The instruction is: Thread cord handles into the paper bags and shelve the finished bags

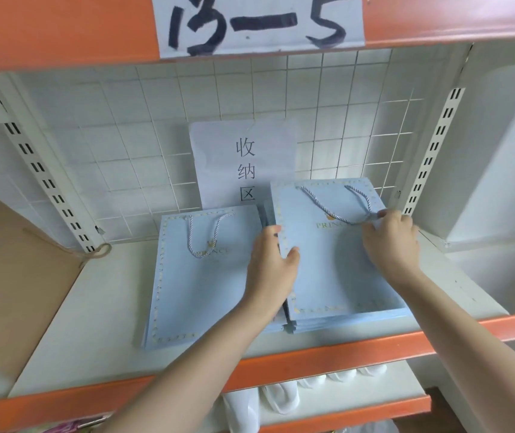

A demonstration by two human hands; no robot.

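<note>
Both hands are already on the top bag [337,264] of the right-hand stack [343,321], which lies flat on the white shelf [100,307] with its long axis running away from the person, cord end toward the wire back. The left hand [273,264] pinches the bag's left edge, thumb on top and fingers curled under. The right hand [390,242], reaching further in, has its fingertips closed on the cord handle [334,210] near the bag's right edge, though I can't quite tell whether it nips the cord alone or the paper too. Just beside it on the left lies a second bag [200,285], flat and untouched. I'd guess the top bag only needs squaring on the stack.
</note>
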